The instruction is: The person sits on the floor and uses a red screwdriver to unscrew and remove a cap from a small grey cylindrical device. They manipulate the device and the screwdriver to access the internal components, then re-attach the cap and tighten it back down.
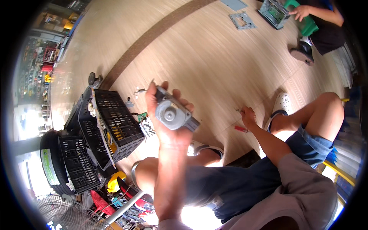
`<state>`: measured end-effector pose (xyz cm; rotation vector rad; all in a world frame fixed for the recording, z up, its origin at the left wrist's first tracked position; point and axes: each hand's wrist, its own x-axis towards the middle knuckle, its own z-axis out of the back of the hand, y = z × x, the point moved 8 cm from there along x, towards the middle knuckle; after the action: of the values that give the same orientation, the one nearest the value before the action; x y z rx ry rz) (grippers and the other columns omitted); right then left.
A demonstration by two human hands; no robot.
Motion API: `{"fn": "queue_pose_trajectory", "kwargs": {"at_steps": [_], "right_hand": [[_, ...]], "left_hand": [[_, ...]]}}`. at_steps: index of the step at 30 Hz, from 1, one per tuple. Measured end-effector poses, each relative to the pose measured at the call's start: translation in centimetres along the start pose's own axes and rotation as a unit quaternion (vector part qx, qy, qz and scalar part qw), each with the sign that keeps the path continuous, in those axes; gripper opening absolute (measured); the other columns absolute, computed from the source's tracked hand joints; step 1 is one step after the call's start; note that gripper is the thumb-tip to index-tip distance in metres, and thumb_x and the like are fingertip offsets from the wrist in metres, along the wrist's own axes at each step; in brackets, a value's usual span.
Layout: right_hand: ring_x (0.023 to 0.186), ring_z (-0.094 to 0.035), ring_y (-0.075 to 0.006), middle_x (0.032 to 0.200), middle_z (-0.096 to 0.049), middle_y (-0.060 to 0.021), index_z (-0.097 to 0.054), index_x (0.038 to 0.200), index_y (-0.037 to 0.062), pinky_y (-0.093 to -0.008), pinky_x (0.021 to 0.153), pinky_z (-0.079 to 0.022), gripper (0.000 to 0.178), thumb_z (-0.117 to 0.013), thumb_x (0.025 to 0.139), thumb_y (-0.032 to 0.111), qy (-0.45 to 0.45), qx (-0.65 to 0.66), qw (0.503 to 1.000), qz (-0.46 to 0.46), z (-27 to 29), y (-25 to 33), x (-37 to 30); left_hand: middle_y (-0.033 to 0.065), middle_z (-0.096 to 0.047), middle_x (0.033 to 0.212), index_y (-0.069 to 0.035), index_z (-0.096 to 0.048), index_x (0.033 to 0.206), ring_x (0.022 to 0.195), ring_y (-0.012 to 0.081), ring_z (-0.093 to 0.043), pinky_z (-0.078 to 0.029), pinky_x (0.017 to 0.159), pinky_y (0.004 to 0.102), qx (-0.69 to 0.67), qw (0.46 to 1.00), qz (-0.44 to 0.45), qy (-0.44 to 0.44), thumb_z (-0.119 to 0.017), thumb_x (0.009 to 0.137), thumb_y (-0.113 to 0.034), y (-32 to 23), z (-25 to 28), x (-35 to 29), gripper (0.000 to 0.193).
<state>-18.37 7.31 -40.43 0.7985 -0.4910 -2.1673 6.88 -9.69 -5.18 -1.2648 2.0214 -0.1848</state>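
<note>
Raised over the floor, my left hand (173,137) is closed around a grey metal gear motor (171,114). The motor has a round raised hub on its face and a darker block at its lower right end. My right hand (248,115) reaches down close to the floor, its fingers drawn together. A small thin shape shows at its fingertips, too small to name. Beside that hand lies a slim red object (241,129), perhaps a tool handle.
Black plastic crates (119,126) stand at the left, with small loose parts (147,124) by them. A fan guard (65,212) is at the lower left. Far right, another person's hand (302,12) touches an open metal case (274,14); a flat metal plate (242,21) lies nearby.
</note>
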Motion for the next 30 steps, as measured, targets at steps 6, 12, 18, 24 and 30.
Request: {"fn": "queue_pose_trajectory", "kwargs": {"at_steps": [6, 12, 18, 24, 30], "right_hand": [[0.099, -0.061, -0.042, 0.11, -0.057, -0.0178, -0.059, 0.104, 0.0103, -0.0515, 0.083, -0.051, 0.014, -0.06, 0.095, 0.02, 0.046, -0.08, 0.993, 0.067, -0.6, 0.5, -0.1], [0.099, -0.062, -0.0426, 0.107, -0.059, -0.0208, -0.058, 0.103, 0.0087, -0.0521, 0.084, -0.051, 0.014, -0.058, 0.095, 0.02, 0.05, -0.076, 0.99, 0.107, -0.2, 1.4, 0.1], [0.089, -0.066, -0.044, 0.093, -0.067, -0.0235, -0.06, 0.096, 0.0054, -0.0534, 0.078, -0.053, 0.015, -0.06, 0.09, 0.019, 0.018, -0.088, 0.988, 0.127, 1.7, 2.4, 0.2], [0.08, -0.066, -0.0415, 0.084, -0.069, -0.0188, -0.063, 0.088, 0.0063, -0.0494, 0.075, -0.054, 0.014, -0.063, 0.081, 0.018, 0.07, -0.087, 0.964, 0.243, 4.6, 7.3, 0.0], [0.082, -0.067, -0.0377, 0.087, -0.068, -0.0186, -0.067, 0.089, 0.0046, -0.0446, 0.072, -0.054, 0.009, -0.063, 0.083, 0.011, 0.093, -0.09, 0.887, 0.444, 16.6, 25.1, -2.1]], "left_hand": [[0.0094, -0.064, 0.088, -0.008, -0.07, 0.099, 0.065, 0.0193, -0.062, -0.053, 0.058, 0.0285, -0.088, 0.994, 0.037, 0.05, -0.069, 0.088, -0.044, 0.8, -1.6, 0.0, 0.038], [0.0079, -0.064, 0.082, -0.009, -0.07, 0.094, 0.063, 0.0186, -0.062, -0.054, 0.057, 0.0278, -0.093, 0.994, 0.044, 0.025, -0.073, 0.085, -0.043, 1.2, -1.8, -0.2, 0.035], [0.0075, -0.064, 0.08, -0.011, -0.067, 0.089, 0.062, 0.0172, -0.061, -0.054, 0.055, 0.0266, -0.094, 0.995, 0.014, 0.022, -0.075, 0.081, -0.043, 0.7, -2.2, -0.3, 0.034], [0.0063, -0.063, 0.079, -0.015, -0.066, 0.09, 0.062, 0.0161, -0.059, -0.052, 0.055, 0.0253, -0.086, 0.995, -0.012, 0.042, -0.074, 0.08, -0.048, -0.4, -3.4, -1.2, 0.035], [0.0051, -0.062, 0.079, -0.016, -0.066, 0.089, 0.062, 0.0155, -0.058, -0.051, 0.055, 0.0245, -0.096, 0.994, -0.031, 0.051, -0.072, 0.081, -0.048, -1.0, -4.2, -1.4, 0.034]]}}
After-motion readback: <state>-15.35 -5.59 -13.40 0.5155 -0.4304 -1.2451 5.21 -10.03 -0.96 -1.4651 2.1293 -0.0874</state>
